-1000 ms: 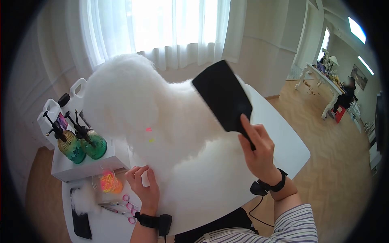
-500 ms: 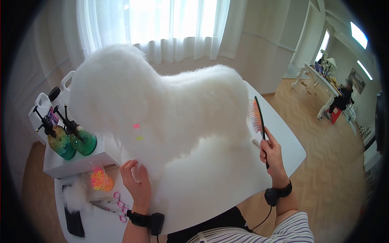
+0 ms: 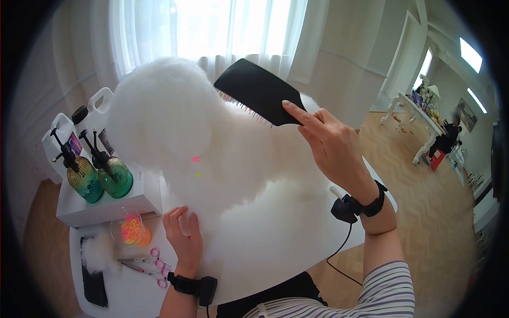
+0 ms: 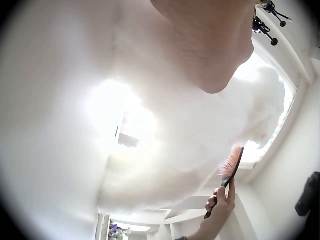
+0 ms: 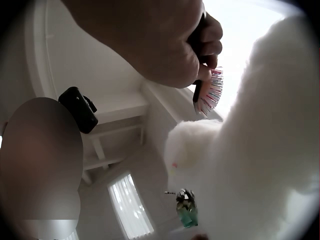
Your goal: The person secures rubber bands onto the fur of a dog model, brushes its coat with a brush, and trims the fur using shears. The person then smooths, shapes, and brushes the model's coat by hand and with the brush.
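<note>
A fluffy white dog-shaped figure (image 3: 175, 116) stands on the white table. My right hand (image 3: 331, 146) grips the handle of a black paddle brush (image 3: 260, 91), index finger laid along its back. The brush's pins face down at the fur of the figure's back, just behind the head; its pink cushion (image 4: 231, 161) shows in the left wrist view. Low at the front, my left hand (image 3: 184, 241) holds the furry front leg (image 3: 199, 217) between thumb and bent fingers. Pink and green clips (image 3: 196, 159) sit in the fur below the head.
Two green spray bottles (image 3: 115, 177) and white jugs (image 3: 99, 108) stand on a white riser (image 3: 114, 209) at left. Before it are a clear cup of colourful bands (image 3: 135, 230), pink-handled scissors (image 3: 159, 267) and a black case (image 3: 94, 286) under loose fluff. Behind hangs a curtain (image 3: 212, 32).
The right hand swings the brush from beside the figure's rear up and left onto its back, turning its pins down. The left hand stays at the front leg.
</note>
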Demonstrator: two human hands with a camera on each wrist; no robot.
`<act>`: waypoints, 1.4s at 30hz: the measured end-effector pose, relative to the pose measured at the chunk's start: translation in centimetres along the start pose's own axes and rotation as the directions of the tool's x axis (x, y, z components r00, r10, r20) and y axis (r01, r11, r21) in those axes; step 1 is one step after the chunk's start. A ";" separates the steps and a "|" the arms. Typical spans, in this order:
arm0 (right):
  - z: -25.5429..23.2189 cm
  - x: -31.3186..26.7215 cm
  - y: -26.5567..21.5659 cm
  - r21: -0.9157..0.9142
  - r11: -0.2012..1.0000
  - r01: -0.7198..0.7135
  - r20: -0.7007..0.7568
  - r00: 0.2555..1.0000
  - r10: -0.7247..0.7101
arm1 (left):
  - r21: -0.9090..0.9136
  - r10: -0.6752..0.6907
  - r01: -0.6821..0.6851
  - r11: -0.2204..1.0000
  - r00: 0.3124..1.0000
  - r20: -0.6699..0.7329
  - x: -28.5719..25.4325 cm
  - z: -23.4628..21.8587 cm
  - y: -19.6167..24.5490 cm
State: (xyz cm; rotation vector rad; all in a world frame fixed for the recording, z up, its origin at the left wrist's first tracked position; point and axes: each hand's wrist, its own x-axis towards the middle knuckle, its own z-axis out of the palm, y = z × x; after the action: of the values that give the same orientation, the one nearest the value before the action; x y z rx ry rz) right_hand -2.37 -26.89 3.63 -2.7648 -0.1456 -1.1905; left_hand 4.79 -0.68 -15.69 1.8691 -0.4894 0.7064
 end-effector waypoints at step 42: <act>-0.4 12.5 -7.2 0.285 0.941 0.181 0.055 0.977 -0.205 | -0.034 -0.048 0.055 0.998 0.982 0.185 -0.3 0.3 -1.1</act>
State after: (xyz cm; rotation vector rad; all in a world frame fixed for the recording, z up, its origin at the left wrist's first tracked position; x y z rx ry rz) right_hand 4.90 -19.38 13.51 -2.5961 -0.5604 -1.0025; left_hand 5.31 -0.57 -16.71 1.9123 -0.5670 0.4883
